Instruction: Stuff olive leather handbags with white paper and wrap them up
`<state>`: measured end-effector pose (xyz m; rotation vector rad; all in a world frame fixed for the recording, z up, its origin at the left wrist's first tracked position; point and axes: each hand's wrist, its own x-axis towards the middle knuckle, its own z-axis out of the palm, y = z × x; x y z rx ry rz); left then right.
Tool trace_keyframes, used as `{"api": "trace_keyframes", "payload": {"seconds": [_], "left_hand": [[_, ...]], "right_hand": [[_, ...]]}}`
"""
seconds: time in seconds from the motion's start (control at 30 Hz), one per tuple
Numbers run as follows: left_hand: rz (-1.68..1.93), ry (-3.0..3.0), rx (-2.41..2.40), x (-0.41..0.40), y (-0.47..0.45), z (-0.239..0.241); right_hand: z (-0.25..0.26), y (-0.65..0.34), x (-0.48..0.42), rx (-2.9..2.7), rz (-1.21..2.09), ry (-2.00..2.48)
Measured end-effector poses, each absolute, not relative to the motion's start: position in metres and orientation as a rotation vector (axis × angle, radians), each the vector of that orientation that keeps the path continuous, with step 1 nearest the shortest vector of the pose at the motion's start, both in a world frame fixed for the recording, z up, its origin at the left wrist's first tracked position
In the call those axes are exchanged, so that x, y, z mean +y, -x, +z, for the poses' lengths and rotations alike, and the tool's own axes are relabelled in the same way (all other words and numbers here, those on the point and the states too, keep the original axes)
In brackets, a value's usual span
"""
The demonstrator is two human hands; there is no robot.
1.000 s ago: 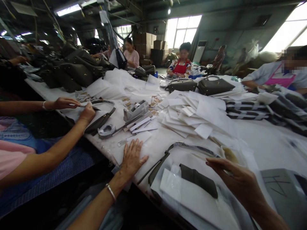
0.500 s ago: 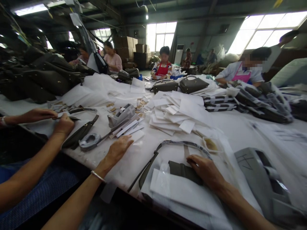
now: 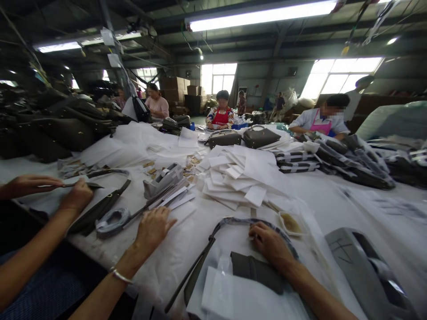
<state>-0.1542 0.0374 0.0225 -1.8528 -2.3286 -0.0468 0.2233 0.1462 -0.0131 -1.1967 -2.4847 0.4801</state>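
My left hand (image 3: 151, 229) lies palm down, fingers spread, on white tissue paper near the table's front edge, close to some white paper strips (image 3: 176, 198). My right hand (image 3: 270, 243) rests on a dark olive bag strap (image 3: 218, 231) that loops round a dark olive leather piece (image 3: 255, 270); its fingers curl at the strap, and I cannot make out a firm grip. A white sheet (image 3: 233, 298) lies under the leather piece.
A co-worker's two hands (image 3: 71, 198) work a strap at the left beside a tape roll (image 3: 111, 221). A grey tape dispenser (image 3: 163, 180), a heap of white paper pieces (image 3: 236, 175), a small dish (image 3: 290, 222), finished handbags (image 3: 258, 137) and other seated people lie beyond.
The view has tilted up and the table sits lower in frame. My right hand came down from above the leather piece onto the strap. My left hand stayed flat on the paper.
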Motion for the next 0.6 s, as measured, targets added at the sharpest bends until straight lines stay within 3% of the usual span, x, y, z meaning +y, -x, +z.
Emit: {"api": "trace_keyframes", "payload": {"seconds": [0.1,0.27,0.6], "left_hand": [[-0.179,2.085,-2.306,0.026,0.129,0.008],[-0.081,2.259,-2.327,0.017,0.118,-0.01],[-0.378,2.51,-2.129,0.04,0.172,0.014]], "right_hand": [[-0.014,-0.223,0.145,-2.528,0.379,1.204],[-0.01,-0.221,0.143,-2.538,0.349,1.21],[-0.037,-0.23,0.149,-2.543,0.361,1.187]]}}
